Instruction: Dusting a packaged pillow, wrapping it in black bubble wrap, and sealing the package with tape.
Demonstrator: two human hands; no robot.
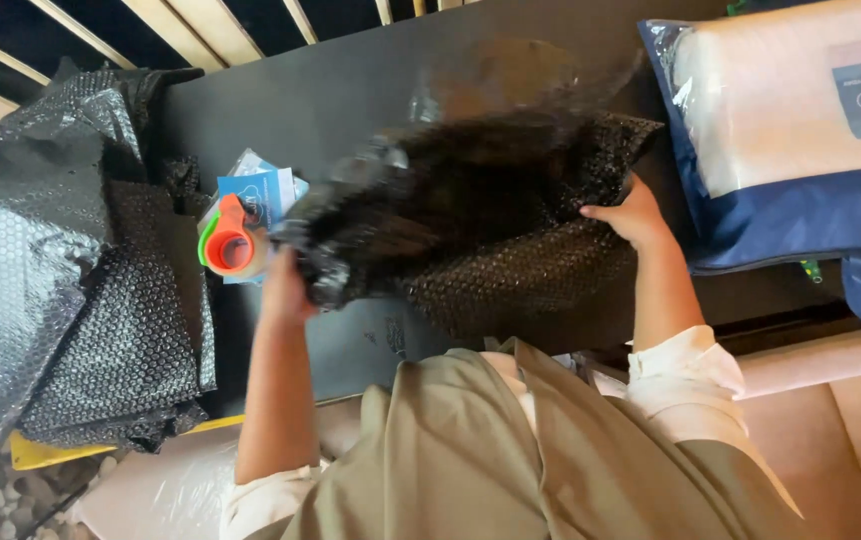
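A sheet of black bubble wrap (490,220) is lifted over the black table (350,90), its middle blurred. My left hand (285,285) is closed on its crumpled left end. My right hand (632,215) grips its right edge, thumb on top. Both forearms reach up from my beige apron at the bottom of the view. An orange and green tape dispenser (230,240) lies on the table just left of my left hand, on top of blue printed leaflets (265,190).
A pile of black bubble wrap (90,300) covers the table's left end, with a yellow strip (40,455) under it. A white pillow in clear plastic and a navy bag (800,130) lies at the right. Wooden slats (190,25) run beyond the table.
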